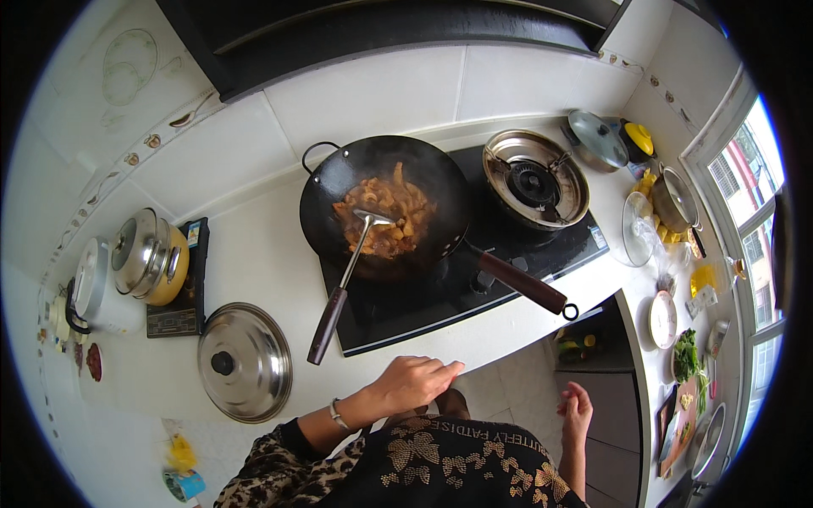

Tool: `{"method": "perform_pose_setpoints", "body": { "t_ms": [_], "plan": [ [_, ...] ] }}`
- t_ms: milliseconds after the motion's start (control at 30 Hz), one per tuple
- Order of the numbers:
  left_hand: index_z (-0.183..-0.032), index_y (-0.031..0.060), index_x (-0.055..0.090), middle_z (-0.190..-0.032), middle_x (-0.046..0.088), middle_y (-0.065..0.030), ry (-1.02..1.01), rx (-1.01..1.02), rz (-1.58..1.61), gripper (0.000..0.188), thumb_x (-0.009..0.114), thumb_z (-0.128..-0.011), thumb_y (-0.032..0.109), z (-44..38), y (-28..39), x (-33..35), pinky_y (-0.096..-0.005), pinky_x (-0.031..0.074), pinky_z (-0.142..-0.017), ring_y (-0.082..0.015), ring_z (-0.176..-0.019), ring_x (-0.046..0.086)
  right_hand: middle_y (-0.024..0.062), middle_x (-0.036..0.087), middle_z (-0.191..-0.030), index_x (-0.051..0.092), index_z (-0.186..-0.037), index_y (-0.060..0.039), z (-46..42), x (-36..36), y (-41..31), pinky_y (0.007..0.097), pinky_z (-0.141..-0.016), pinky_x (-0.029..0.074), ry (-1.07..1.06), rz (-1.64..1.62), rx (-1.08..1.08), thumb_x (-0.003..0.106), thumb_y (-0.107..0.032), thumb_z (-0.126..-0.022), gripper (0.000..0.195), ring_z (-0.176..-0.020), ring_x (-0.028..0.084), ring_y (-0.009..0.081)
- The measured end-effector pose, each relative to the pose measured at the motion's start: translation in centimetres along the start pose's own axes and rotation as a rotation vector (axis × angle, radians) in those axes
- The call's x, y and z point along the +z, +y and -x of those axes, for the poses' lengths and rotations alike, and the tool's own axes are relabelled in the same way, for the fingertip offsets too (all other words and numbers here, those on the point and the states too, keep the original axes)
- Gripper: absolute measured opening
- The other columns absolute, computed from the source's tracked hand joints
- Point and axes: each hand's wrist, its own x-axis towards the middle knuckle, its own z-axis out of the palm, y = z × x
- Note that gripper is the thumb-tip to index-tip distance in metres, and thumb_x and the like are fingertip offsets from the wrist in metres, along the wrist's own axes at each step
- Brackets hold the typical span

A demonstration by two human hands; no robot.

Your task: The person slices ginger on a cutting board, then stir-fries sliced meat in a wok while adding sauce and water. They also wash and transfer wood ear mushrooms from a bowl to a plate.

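A black wok (324,222) sits on the left side of the glass-topped gas stove (394,317), with browned, sauced pieces of food (406,203) inside it. The metal blade of a spatula (363,244) rests in the food, and its dark handle leans out over the near rim. My left hand (416,384) is at the counter's front edge, below the spatula handle and apart from it. Its fingers are bent and their undersides are hidden. My right hand (577,406) hangs beside my body in front of the cabinet, with loosely curled fingers and nothing visible in it.
A steel lid (254,368) lies on the counter at left, near a yellow pot (166,260) on an induction cooker (174,324). The wok's wooden handle (524,282) juts past the stove's front edge. At right are an oil bottle (705,277), greens (686,355) and a cutting board (683,425) with a knife.
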Motion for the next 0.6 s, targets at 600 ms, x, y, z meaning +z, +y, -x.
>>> {"method": "perform_pose_setpoints", "body": {
  "t_ms": [600],
  "plan": [
    [-0.103, 0.011, 0.064, -0.064, 0.058, -0.0032, -0.258, 0.199, 0.014, 0.02, 0.061, -0.084, 0.012, -1.2, 16.0, 15.9, -0.0302, 0.05, -0.049, -0.019, -0.056, 0.06, 0.0055, 0.066, -0.089, 0.062, -0.111, -0.0008, 14.2, -17.3, 10.1, 0.0263, -0.069, 0.051, 0.149, 0.229, 0.13, 0.051, -0.005, -0.093, 0.022, -0.074, 0.06, 0.0116]
  ]
}}
